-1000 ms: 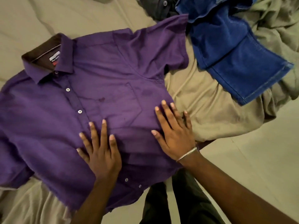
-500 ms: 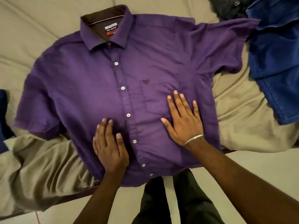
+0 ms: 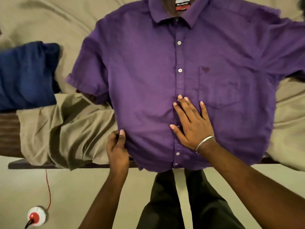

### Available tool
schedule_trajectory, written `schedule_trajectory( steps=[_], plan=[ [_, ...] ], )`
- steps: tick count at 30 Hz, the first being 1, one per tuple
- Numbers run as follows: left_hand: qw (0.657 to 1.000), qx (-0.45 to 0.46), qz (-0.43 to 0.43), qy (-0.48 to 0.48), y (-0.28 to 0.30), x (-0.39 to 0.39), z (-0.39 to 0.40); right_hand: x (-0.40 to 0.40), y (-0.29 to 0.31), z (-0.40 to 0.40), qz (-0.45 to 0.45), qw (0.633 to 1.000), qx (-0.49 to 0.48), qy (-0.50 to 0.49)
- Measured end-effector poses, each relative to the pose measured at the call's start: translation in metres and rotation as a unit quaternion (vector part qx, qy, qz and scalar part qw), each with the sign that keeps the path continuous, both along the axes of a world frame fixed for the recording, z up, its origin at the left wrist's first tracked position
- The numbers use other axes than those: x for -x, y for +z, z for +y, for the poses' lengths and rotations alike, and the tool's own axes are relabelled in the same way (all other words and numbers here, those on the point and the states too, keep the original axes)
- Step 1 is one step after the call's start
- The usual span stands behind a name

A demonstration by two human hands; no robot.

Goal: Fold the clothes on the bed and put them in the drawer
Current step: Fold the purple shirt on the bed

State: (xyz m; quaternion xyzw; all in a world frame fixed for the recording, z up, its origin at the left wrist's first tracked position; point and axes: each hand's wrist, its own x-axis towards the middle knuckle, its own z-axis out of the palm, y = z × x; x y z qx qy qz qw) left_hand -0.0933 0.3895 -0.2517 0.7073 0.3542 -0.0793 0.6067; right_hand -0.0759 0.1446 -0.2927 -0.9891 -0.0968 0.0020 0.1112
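Pinching the purple shirt (image 3: 148, 80) at its side edge now instead of pressing flat, the left hand (image 3: 117, 148) is starting the fold; the right hand (image 3: 192, 123) is lying open, fingers (image 3: 179, 109) spread, pinning the placket.

Matt purple cloth shirt (image 3: 148, 80)

Looks like a bedroom in someone's home: a bed (image 3: 41, 19) with a rumpled beige sheet (image 3: 69, 129), and a purple shirt (image 3: 148, 80) spread out on it. There's a dark blue garment (image 3: 24, 75) too, jeans maybe, but it's blurry.
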Motion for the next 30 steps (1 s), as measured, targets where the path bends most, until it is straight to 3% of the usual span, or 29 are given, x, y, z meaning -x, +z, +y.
schedule_trajectory(
  steps=[2,4,10,12,16,23,28,30],
  plan=[
    [0.99,0.137,0.043,0.01,0.004,-0.004,0.011,-0.001,0.0,0.0,0.01,1.0,0.011,0.0],
    [0.978,0.177,0.1,-0.05,0.008,-0.002,0.023,-0.002,0.002,0.001,0.02,0.999,0.027,0.008],
    [0.976,0.006,0.091,-0.2,0.014,0.009,0.051,-0.002,0.003,-0.002,0.026,0.998,0.036,0.035],
    [0.972,0.01,0.103,-0.21,0.018,0.013,0.05,-0.002,0.006,-0.003,0.02,0.999,0.023,0.037],
    [0.948,0.104,0.136,-0.27,0.016,0.037,0.046,0.004,0.013,-0.001,-0.001,0.999,-0.007,0.05],
    [0.95,-0.025,0.126,-0.284,0.007,0.061,0.066,0.016,0.011,-0.01,0.05,0.993,0.0,0.105],
    [0.932,0.063,0.174,-0.312,-0.007,0.084,0.082,0.017,0.014,-0.011,0.06,0.989,0.025,0.129],
    [0.928,-0.012,0.179,-0.325,-0.015,0.093,0.087,0.017,0.014,-0.013,0.064,0.988,0.028,0.137]
  ],
)
